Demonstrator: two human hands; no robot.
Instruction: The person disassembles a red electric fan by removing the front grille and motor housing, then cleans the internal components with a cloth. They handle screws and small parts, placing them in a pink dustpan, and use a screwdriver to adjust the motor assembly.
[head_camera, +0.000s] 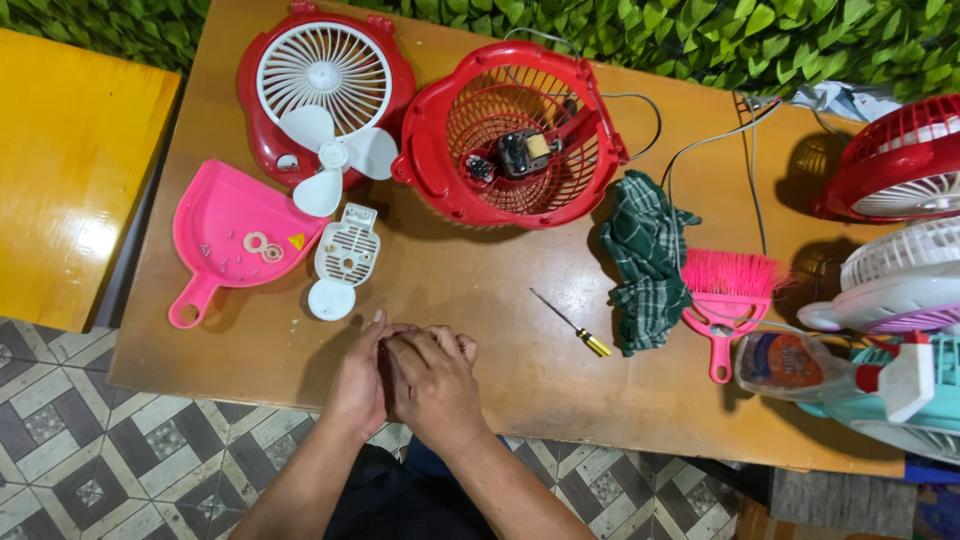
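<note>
My left hand (358, 385) and my right hand (438, 385) rest pressed together on the near edge of a wooden table (480, 290), fingers curled inward; whether they hold anything is hidden. Just beyond them lie a white plastic motor cover (345, 255) and a small screwdriver with a yellow handle (572, 325). Farther off sit a red rear fan housing with a motor inside (510, 135), a red front grille with white centre (325, 80), and a white three-blade propeller (335, 155).
A pink dustpan (235, 240) at the left holds small washers and screws. A green checked cloth (645, 260), pink brush (730, 295), spray bottle (830, 370) and several more fans (900, 170) crowd the right side. A yellow table (70, 170) stands left.
</note>
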